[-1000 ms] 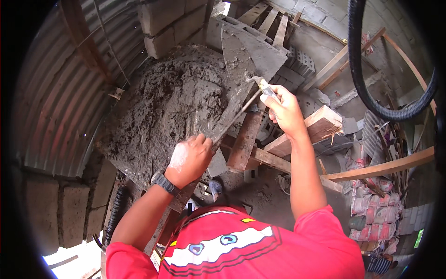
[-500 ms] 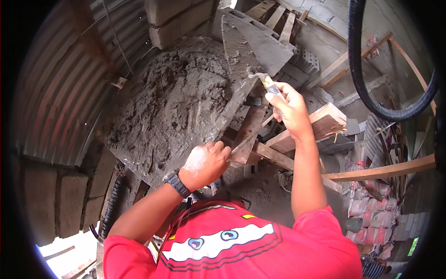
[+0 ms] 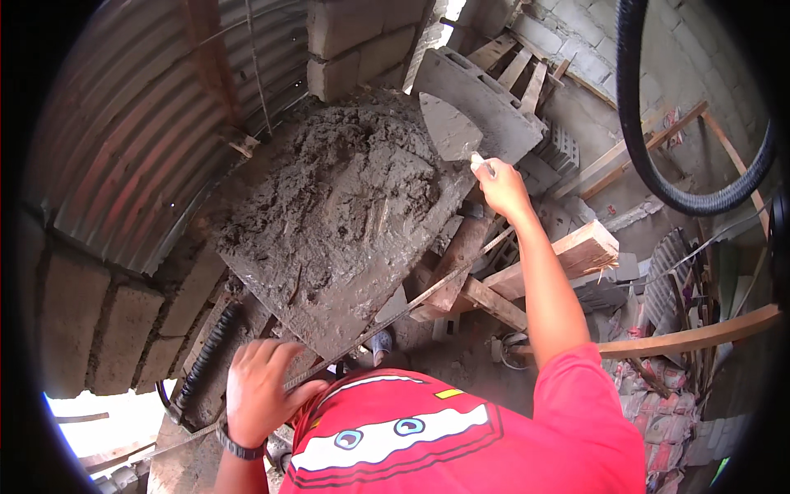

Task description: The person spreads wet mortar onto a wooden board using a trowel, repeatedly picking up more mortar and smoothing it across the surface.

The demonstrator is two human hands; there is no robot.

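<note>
My right hand (image 3: 500,185) is closed round the handle of a trowel (image 3: 449,128). The grey-smeared blade points up and left, in front of a concrete hollow block (image 3: 485,95) at the far edge of the mortar board. A heap of wet grey mortar (image 3: 346,177) covers most of that board (image 3: 325,329). Down at the lower left, my left hand (image 3: 262,387) has its fingers extended and thumb apart, holding nothing. It is just off the board's near corner, with a dark watch on the wrist.
Corrugated metal sheeting (image 3: 140,123) and a block wall (image 3: 123,329) close in the left side. A thin rod (image 3: 428,292) crosses past the board's near edge. Rough timber (image 3: 568,259) lies right of it. A black hose (image 3: 658,177) loops at upper right.
My left hand has drawn back from the board's near edge to the lower left, its fingers opening out. The trowel's blade has swung to show its flat face. The whole view has shifted slightly.
</note>
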